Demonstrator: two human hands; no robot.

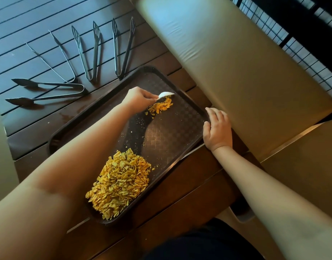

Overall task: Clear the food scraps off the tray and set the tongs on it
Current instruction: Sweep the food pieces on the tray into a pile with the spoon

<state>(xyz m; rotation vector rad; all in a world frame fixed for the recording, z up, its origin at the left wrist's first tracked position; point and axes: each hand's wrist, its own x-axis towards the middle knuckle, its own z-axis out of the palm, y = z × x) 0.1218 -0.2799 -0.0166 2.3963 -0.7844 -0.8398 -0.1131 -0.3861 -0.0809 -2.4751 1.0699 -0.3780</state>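
Head view: dark slatted wooden table (20, 21), tan padded bench cushion (227, 59) alongside. Brown plastic tray (180, 117), checkered textured surface, raised rim, sits diagonally with its near corner overhanging the table edge. Four steel tongs (86, 53) fanned out on the table beyond the tray, none on it yet: two slotted-paddle, one thin-tipped, one leaf-tipped. Big pile of yellow chip scraps (120, 184) at the near end, dry, flaky, brittle; small scrap cluster (160, 106) at the far end, crumbs scattered between. Left hand (138, 98) pinches a white scraper-like piece (166, 94), exact item unclear, edge behind the small cluster. Right hand (216, 128) lies flat with relaxed fingers on the tray's right rim, bracing it. Advice: keep scraper edge flush to the textured surface, one low steady pull toward the big pile, light pressure so flakes don't shatter or jump the rim; keep rim braced, overhang may tip.
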